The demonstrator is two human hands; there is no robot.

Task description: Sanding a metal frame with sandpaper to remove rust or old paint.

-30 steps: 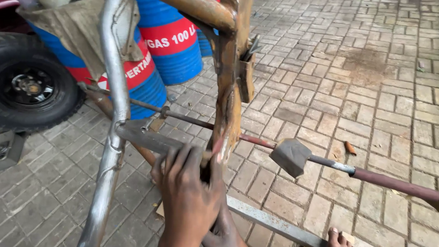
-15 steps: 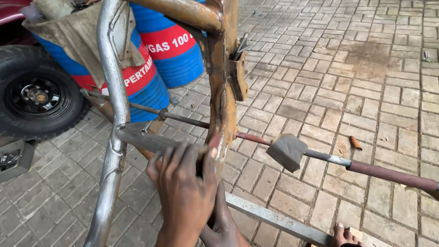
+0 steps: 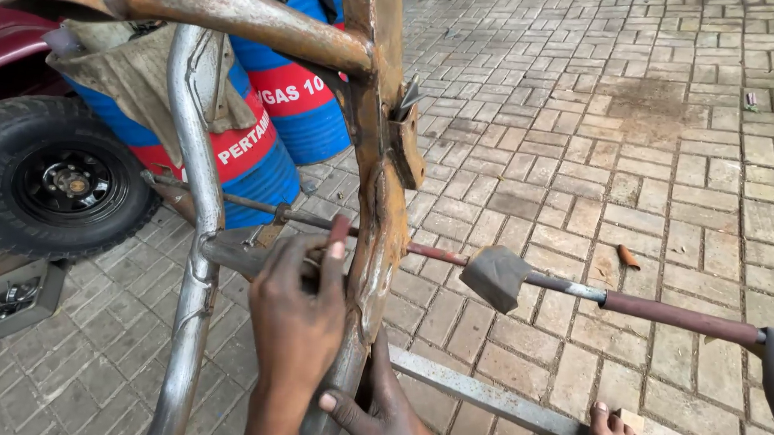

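My left hand is wrapped w/ fingers closed around the rusty frame post, approx mid-height. My right hand grips the same post lower down, thumb out. A thin rod runs across behind it, over the paved floor. Blue drums & tyre sit left.

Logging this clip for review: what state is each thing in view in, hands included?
Left hand: wrapped around the rusty frame post, fingers closed.
Right hand: gripping the post lower down.
Rusty frame post: upright, corroded, welded to a rusty tube.
Grey tube: bent, bare metal.
Long rod: lying across behind the post, grey block on it.
Blue and red drums: standing.
Tyre: upright, mounted on a black rim.
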